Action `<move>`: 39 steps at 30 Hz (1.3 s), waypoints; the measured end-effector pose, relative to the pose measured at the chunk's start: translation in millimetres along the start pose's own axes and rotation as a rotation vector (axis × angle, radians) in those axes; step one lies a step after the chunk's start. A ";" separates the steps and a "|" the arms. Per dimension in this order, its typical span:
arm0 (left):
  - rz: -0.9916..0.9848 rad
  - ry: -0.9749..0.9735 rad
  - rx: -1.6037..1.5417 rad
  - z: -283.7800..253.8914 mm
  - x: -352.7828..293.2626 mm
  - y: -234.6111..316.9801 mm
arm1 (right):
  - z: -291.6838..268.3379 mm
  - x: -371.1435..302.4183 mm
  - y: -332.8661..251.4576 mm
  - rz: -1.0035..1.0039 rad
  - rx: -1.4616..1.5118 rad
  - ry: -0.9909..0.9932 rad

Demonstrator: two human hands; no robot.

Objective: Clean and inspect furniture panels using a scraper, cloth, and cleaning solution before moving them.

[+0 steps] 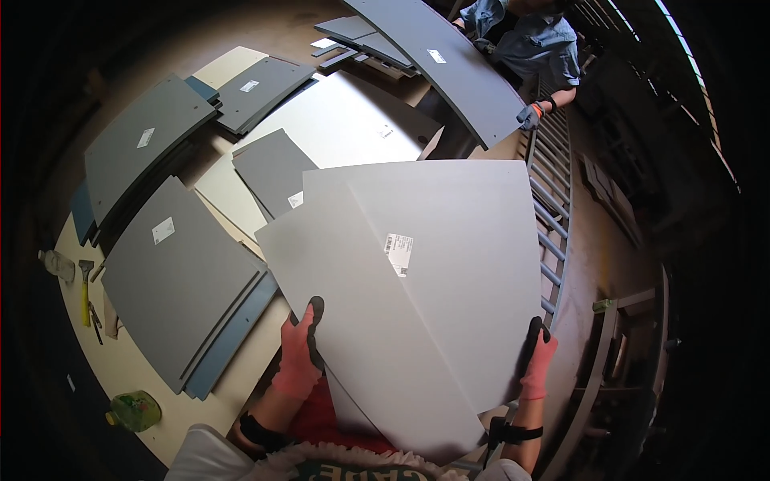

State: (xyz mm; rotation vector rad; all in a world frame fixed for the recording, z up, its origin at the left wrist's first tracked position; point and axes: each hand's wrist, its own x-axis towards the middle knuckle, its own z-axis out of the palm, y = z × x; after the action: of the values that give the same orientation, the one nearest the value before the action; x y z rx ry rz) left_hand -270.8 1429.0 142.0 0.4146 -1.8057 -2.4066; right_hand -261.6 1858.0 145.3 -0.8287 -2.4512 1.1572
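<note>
Two light grey panels [417, 280], flat and overlapping, are held up in front of a person standing at a workbench [128, 373]. One panel lies over the other at a slant, and a small white label [399, 253] sits near the middle of the top one. Both are lifted clear of the bench, between the person's chest and the piles beyond.

The left hand [298, 357], in a pink glove with dark fingertips, is clamped on the lower left edge, thumb over the face and fingers hidden behind. The right hand [537, 361], gloved the same way, is closed on the lower right edge, fingertips curled over the rim. Both forearms rise from below, elbows bent, wrists cocked upward, each with a dark strap at the wrist.

This looks like the carrying stage, with the pair in mid-air and not set down. Any next move seems to call for an even grip on both sides, so the slanted sheets do not slide apart, and care with the far corners.

On the bench to the left lie stacks of darker grey boards [180, 284], a wide pale sheet [345, 120], a yellow-handled hammer [85, 289] and a green bottle [135, 409]. Farther back, another person in a blue shirt [529, 40] holds a long dark board [457, 64].
</note>
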 end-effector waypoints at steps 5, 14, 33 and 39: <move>-0.070 0.028 -0.068 14.2 -0.3 4.4 | -5.6 15.1 9.5 0.024 0.110 -0.015; 0.042 0.028 0.201 23.6 -3.4 -7.5 | 1.8 34.4 29.9 -0.107 0.086 0.048; 0.282 -0.008 0.502 12.2 -11.6 -17.1 | 12.9 41.1 26.0 0.007 0.027 -0.106; 0.103 0.090 0.153 10.6 -8.9 -22.4 | 16.0 38.2 17.3 -0.022 0.081 -0.110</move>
State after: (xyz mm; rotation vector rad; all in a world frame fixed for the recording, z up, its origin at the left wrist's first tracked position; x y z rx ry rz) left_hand -263.5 1447.4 124.7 0.4253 -1.9276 -2.1555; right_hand -293.2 1880.7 122.9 -0.7316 -2.4748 1.3177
